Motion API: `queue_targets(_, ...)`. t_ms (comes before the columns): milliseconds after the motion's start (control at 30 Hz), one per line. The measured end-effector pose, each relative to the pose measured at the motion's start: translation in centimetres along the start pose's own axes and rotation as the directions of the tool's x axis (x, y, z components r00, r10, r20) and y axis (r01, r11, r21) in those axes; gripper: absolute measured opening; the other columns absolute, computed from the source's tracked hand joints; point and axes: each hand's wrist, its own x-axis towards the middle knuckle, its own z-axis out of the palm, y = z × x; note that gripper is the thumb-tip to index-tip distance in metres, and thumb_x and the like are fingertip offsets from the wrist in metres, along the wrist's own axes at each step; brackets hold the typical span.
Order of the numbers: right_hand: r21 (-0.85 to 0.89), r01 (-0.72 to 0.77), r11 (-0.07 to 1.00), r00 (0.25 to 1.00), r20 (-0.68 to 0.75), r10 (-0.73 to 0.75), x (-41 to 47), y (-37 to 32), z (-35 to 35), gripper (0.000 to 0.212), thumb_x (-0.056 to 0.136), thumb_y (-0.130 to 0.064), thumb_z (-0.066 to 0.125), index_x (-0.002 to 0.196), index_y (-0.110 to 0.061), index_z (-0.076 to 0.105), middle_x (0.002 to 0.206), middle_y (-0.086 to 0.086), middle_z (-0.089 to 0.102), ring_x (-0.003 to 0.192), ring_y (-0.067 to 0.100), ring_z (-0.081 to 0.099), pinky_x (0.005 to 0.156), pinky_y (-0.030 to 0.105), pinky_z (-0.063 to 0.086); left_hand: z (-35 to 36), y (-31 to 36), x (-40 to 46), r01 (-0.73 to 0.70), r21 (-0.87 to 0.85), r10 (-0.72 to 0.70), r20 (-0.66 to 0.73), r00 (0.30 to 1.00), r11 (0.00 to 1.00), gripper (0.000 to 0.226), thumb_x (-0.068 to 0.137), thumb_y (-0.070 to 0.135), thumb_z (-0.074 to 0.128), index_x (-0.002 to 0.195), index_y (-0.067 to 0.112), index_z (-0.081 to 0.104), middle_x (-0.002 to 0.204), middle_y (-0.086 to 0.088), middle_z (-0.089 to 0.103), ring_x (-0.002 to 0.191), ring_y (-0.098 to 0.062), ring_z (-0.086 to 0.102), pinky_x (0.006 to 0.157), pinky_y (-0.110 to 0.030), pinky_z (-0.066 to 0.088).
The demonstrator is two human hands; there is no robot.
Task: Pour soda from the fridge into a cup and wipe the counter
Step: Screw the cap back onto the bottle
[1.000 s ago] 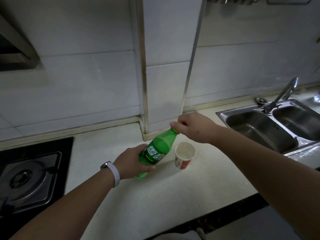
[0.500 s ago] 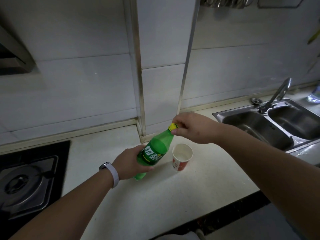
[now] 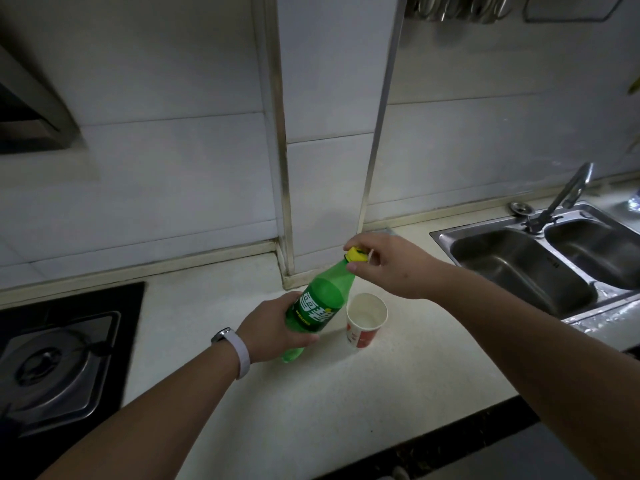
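The left hand grips a tilted green soda bottle, its white label writing unreadable. The right hand pinches the yellow cap. A paper cup stands on the desk at the bottle's three o'clock.
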Motion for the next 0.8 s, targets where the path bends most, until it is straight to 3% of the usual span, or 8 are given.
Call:
queue_targets(133, -0.147, 0.021, 0.989, 0.999, 0.033, -0.016, 0.1, 0.2, -1.1, 0.028, 0.092, -0.049, 0.054, 0.107, -0.026, 0.059, 0.094, -0.005, 0.06, 0.085, 0.014, 0.056, 0.078, 0.039, 0.05, 0.3, 0.5, 0.5, -0.006, 0.034, 0.007, -0.028, 1.0, 0.999, 0.071, 0.062, 0.053, 0.083, 0.125, 0.038, 0.053, 0.109, 0.017, 0.065, 0.098, -0.007, 0.063, 0.087, -0.031, 0.054)
queue_targets(300, -0.262, 0.0, 0.965, 0.999, -0.045, -0.013, 0.8, 1.2, -1.2, 0.038, 0.09, -0.064, 0.04, 0.091, -0.028, 0.053, 0.084, -0.004, 0.06, 0.078, 0.018, 0.057, 0.073, 0.041, 0.05, 1.6, 1.6, 0.9, 0.032, 0.067, -0.023, -0.124, 0.992, 0.997, 0.067, 0.064, 0.058, 0.078, 0.123, 0.038, 0.053, 0.107, 0.013, 0.069, 0.089, -0.006, 0.063, 0.075, -0.024, 0.051)
queue_targets(400, -0.18, -0.051, 0.982, 0.997, -0.07, 0.039, 1.5, 3.0, -1.4, 0.04, 0.091, -0.063, 0.044, 0.085, -0.025, 0.055, 0.078, -0.002, 0.059, 0.073, 0.018, 0.057, 0.067, 0.038, 0.049, 2.5, 2.8, 1.1, 0.096, 0.156, -0.059, -0.224, 0.973, 0.983, 0.064, 0.067, 0.059, 0.075, 0.123, 0.039, 0.053, 0.102, 0.013, 0.07, 0.082, -0.006, 0.061, 0.062, -0.016, 0.041)
queue_targets(600, -0.002, -0.08, 0.997, 0.996, -0.032, 0.08, 2.5, 5.8, -2.0, 0.037, 0.089, -0.063, 0.048, 0.08, -0.027, 0.053, 0.072, -0.003, 0.06, 0.067, 0.013, 0.057, 0.054, 0.029, 0.038, 3.9, 5.2, 1.8, 0.263, 0.268, -0.148, -0.385, 0.911, 0.927, 0.06, 0.069, 0.06, 0.071, 0.121, 0.041, 0.05, 0.097, 0.013, 0.071, 0.085, -0.014, 0.066, 0.06, -0.022, 0.039)
queue_targets(733, 0.04, 0.105, 0.994, 0.994, 0.034, -0.106, 2.3, 7.5, -3.7, 0.029, 0.09, -0.061, 0.047, 0.089, -0.032, 0.053, 0.075, -0.008, 0.058, 0.067, 0.008, 0.055, 0.055, 0.028, 0.038, 4.8, 6.8, 2.2, 0.287, 0.132, -0.229, -0.34, 0.912, 0.949, 0.063, 0.062, 0.058, 0.075, 0.118, 0.045, 0.051, 0.091, 0.022, 0.067, 0.08, -0.004, 0.063, 0.06, -0.017, 0.043)
queue_targets(800, 0.085, 0.18, 0.98, 0.979, 0.081, -0.187, 2.5, 8.5, -4.8, 0.019, 0.091, -0.056, 0.05, 0.096, -0.038, 0.054, 0.078, -0.009, 0.059, 0.068, 0.008, 0.055, 0.057, 0.027, 0.04, 5.5, 7.6, 2.4, 0.302, 0.072, -0.261, -0.339, 0.904, 0.951, 0.063, 0.06, 0.057, 0.076, 0.117, 0.046, 0.052, 0.087, 0.025, 0.065, 0.084, -0.005, 0.065, 0.067, -0.022, 0.05)
